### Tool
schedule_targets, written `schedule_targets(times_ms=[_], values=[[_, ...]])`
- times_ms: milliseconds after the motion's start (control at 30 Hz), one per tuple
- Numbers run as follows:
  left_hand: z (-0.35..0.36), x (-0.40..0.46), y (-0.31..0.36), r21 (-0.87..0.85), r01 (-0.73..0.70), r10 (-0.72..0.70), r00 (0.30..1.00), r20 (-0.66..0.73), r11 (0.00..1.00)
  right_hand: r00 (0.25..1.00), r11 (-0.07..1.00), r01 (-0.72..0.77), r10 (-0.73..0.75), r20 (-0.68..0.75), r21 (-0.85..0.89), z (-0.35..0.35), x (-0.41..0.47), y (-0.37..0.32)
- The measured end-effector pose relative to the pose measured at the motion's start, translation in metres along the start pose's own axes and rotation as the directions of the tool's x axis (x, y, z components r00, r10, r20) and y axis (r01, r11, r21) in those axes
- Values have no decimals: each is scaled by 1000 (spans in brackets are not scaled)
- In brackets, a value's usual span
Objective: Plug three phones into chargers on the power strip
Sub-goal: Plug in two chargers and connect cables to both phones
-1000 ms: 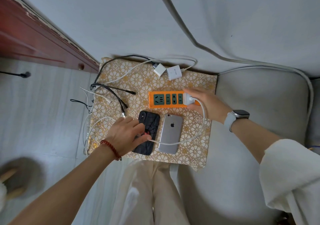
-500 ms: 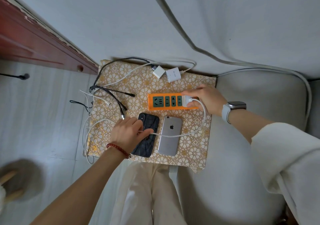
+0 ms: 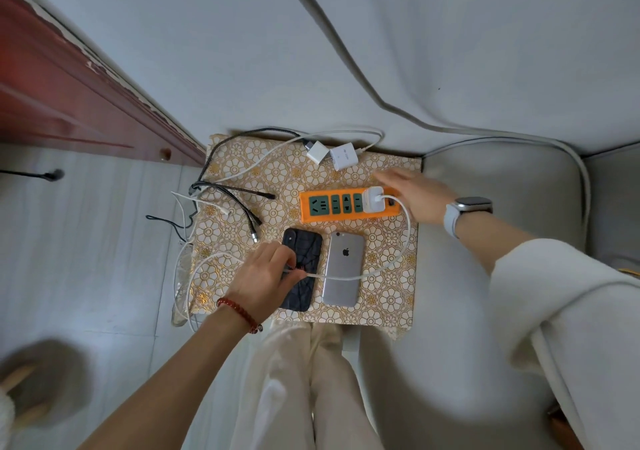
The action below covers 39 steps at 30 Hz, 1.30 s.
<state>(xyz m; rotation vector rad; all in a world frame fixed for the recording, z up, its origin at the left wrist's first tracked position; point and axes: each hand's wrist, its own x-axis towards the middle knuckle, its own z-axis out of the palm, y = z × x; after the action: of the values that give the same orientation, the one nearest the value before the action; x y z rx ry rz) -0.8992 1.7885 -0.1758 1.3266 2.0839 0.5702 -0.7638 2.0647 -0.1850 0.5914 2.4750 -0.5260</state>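
An orange power strip lies on a flower-patterned cloth. A white charger sits in its right-hand socket. My right hand hovers just right of that charger, fingers spread, holding nothing. From the charger a white cable curves down across a silver phone lying face down. My left hand pinches this cable over a black phone beside the silver one. Only two phones show.
Two spare white chargers lie at the cloth's far edge with white and black cables trailing off its left side. A grey cushion is to the right, a red wooden frame at far left, pale floor below.
My right hand has let go of the plugged-in charger and opened, sliding slightly back and right. My left hand has drawn the cable across the black phone.
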Motion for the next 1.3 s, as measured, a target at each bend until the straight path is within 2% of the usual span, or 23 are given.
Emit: schedule_targets(times_ms=[100, 167, 200, 267, 333, 400, 467, 533, 600, 633, 667, 700, 733, 767, 800, 867, 900, 933, 1000, 1100, 1167, 1233, 1300], values=[[-7, -5, 6, -13, -41, 41, 999, 6, 999, 952, 985, -164, 171, -254, 48, -14, -23, -13], [-11, -7, 12, -53, -38, 38, 999, -2, 998, 887, 992, -73, 112, -447, 104, -14, -43, -41], [-12, -9, 15, -76, -32, 31, 999, -13, 997, 883, 987, 24, 53, -466, 158, -10, -52, -61], [-13, -12, 20, -118, -28, 22, 999, -49, 993, 945, 942, 171, -74, -320, 288, 4, -70, -102], [-16, -17, 20, -137, -30, 20, 997, -75, 990, 989, 922, 145, -123, -83, 358, 24, -83, -134], [-17, -24, 14, -121, -18, 11, 999, -52, 992, 995, 941, 95, -96, -14, 325, 43, -91, -145], [-18, -35, 4, -109, 23, -22, 1000, 10, 994, 996, 952, 28, -3, -85, 304, 48, -96, -141], [-19, -48, -10, -112, 110, -103, 993, 65, 988, 961, 960, -27, 101, -256, 278, 46, -100, -124], [-21, -56, -26, -168, 314, -297, 948, 119, 934, 883, 961, -159, 241, -402, 227, 42, -102, -102], [-25, -59, -33, -281, 465, -437, 885, 157, 840, 840, 942, -246, 325, -435, 228, 41, -104, -95], [-29, -60, -38, -460, 598, -561, 795, 232, 657, 804, 917, -306, 392, -447, 255, 41, -106, -92], [-34, -59, -39, -627, 669, -631, 697, 341, 400, 776, 899, -324, 430, -461, 293, 42, -107, -93], [-38, -57, -37, -736, 665, -638, 622, 454, 125, 753, 889, -300, 443, -486, 346, 44, -108, -99], [-43, -55, -34, -785, 611, -606, 588, 536, -101, 744, 872, -251, 451, -494, 419, 45, -109, -111], [-47, -51, -31, -795, 548, -563, 582, 587, -261, 775, 834, -192, 453, -441, 518, 47, -110, -128], [-54, -43, -19, -768, 450, -468, 613, 637, -456, 927, 684, -115, 334, -170, 720, 51, -111, -163], [-58, -38, -14, -750, 427, -426, 632, 647, -505, 975, 630, -121, 222, -28, 767, 55, -113, -181], [-63, -32, -9, -737, 419, -392, 650, 651, -530, 991, 635, -122, 126, 54, 763, 60, -115, -197], [-75, -23, -3, -726, 397, -358, 674, 646, -562, 998, 686, -51, 52, 21, 726, 70, -117, -218], [-90, -11, -2, -716, 347, -366, 678, 637, -606, 983, 702, 40, 102, -156, 711, 73, -113, -231], [-93, -8, 3, -725, 357, -379, 670, 639, -589, 959, 723, 30, 174, -223, 691, 70, -106, -230], [-91, -7, 10, -727, 385, -360, 678, 641, -569, 941, 708, -17, 249, -228, 706, 64, -97, -227], [-89, -10, 14, -750, 396, -352, 702, 619, -529, 950, 733, -38, 238, -203, 679, 59, -89, -223]])
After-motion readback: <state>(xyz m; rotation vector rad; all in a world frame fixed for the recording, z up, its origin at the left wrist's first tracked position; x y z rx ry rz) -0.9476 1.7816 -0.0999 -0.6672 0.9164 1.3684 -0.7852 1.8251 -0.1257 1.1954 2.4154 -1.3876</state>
